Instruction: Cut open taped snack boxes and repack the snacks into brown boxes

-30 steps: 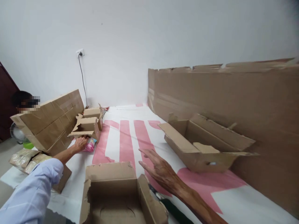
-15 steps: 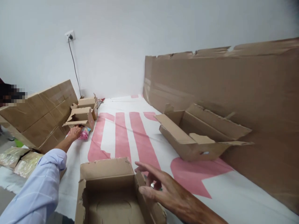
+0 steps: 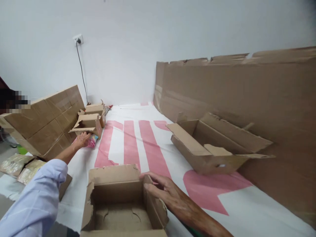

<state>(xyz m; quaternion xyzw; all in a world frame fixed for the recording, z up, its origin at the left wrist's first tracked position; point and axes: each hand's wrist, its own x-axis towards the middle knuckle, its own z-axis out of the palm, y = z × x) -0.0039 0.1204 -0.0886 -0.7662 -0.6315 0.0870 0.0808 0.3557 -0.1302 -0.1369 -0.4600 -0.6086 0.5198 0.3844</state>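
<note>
My left hand [image 3: 82,139] is stretched far out to the left and closed on a pink packet [image 3: 92,141] that lies on the sheet in front of a small open carton [image 3: 87,124]. An open, torn cardboard box [image 3: 118,200] stands right in front of me, with nothing in it. My right hand [image 3: 161,190] rests on the box's right flap, fingers curled over its top edge. My left arm wears a light blue sleeve [image 3: 37,200].
A white sheet with pink stripes [image 3: 138,144] covers the floor. A long open carton [image 3: 212,148] lies at the right before a tall cardboard wall [image 3: 247,98]. Stacked cartons [image 3: 44,121] and a person's head are at the left, with packets [image 3: 17,166] beside them.
My right hand came down from the air onto the near box's right flap. My left hand stayed on the pink packet. The camera shifted slightly.
</note>
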